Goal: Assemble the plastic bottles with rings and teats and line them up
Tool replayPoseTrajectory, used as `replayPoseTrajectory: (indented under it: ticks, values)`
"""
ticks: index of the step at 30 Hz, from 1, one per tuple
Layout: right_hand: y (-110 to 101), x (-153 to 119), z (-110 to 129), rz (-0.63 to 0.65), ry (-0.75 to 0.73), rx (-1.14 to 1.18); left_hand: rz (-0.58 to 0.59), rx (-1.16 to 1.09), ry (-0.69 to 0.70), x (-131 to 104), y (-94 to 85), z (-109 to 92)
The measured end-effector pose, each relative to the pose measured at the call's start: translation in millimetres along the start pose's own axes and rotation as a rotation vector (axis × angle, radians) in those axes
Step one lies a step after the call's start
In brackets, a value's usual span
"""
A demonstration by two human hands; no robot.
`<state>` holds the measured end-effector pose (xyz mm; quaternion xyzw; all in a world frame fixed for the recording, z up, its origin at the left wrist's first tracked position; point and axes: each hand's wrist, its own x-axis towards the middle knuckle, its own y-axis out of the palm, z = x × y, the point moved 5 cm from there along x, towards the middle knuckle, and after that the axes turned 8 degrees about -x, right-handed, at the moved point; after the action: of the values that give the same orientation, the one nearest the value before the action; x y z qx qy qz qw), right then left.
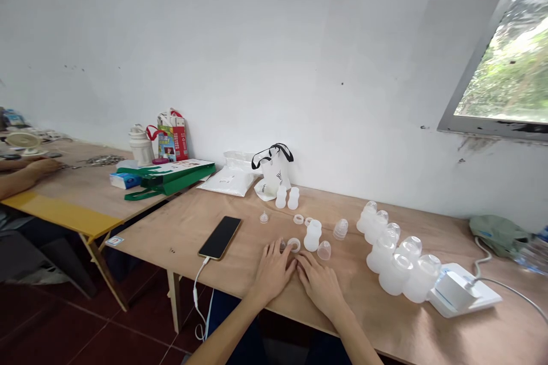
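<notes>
My left hand [274, 271] lies flat on the wooden table with its fingers stretched out, its fingertips beside a white bottle collar ring [294, 241]. Resting palm down close by is my right hand [320, 284], also with extended fingers. Neither hand appears to hold anything. Just beyond them stands a frosted baby bottle body [313, 236], with a clear dome cap [324, 250] to its right. A teat [264, 217] sits farther left, and another ring [298, 219] lies behind. Two small frosted bottles [293, 198] stand at the back. A capped teat assembly [341, 229] is to the right.
Several capped baby bottles [396, 275] line the right side, beside a white charger [456, 291] and a green cap [499, 235]. A phone [220, 237] with a cable lies left. White bags [231, 174] rest near the wall. Another person's arm [25, 178] is at the far-left table.
</notes>
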<state>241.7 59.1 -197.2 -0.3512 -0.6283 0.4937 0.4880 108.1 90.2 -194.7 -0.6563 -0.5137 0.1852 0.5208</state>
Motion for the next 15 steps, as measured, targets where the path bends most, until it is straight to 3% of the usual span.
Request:
replayPoseTrajectory:
  ticks: [8, 15]
  values:
    - [-1, -1, 0, 0.002, 0.001, 0.008, -0.02, -0.068, 0.062, 0, -0.6, 1]
    - [2, -1, -1, -0.023, -0.01, 0.002, -0.064, -0.321, 0.058, 4, 12.4, 14]
